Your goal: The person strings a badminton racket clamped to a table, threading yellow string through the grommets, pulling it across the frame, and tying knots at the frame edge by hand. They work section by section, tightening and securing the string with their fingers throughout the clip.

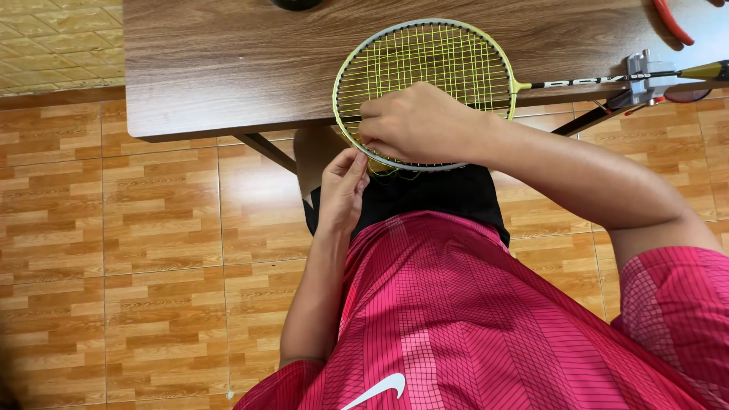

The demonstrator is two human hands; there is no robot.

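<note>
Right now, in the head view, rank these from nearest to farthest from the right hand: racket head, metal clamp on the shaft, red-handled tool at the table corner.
1. Racket head: under the right hand, touching.
2. Metal clamp: on the shaft, to the right.
3. Red-handled tool: top right corner, beyond the clamp.
</note>
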